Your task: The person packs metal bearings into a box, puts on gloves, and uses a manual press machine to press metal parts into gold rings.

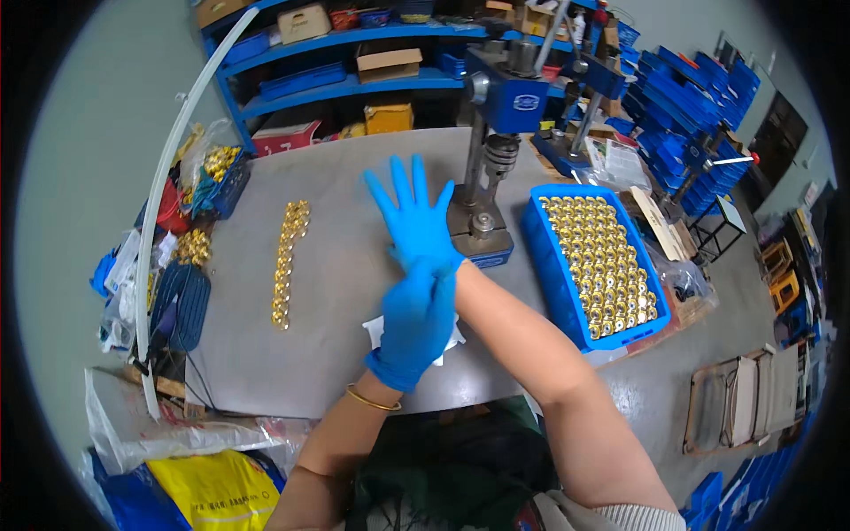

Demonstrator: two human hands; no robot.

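Both of my hands wear blue disposable gloves above a grey metal worktable [239, 372]. My right hand [414, 217] is raised with its fingers spread, beside the column of a blue bench press [518, 99]. At that wrist, my left hand [414, 314] is closed on the cuff of the right glove. Below it, a white sheet or cloth [375, 331] lies partly covered. A column of small gold-coloured metal parts [283, 261] stands left of my hands. To the right, a blue plastic crate [551, 285] holds many similar gold parts in rows.
Behind the table stands a blue shelf [345, 87] with boxes. At the left edge are a dark basket [232, 190] of gold parts and a curved white tube [168, 177]. A second press [567, 150] and stacked blue bins [682, 102] are at the back right.
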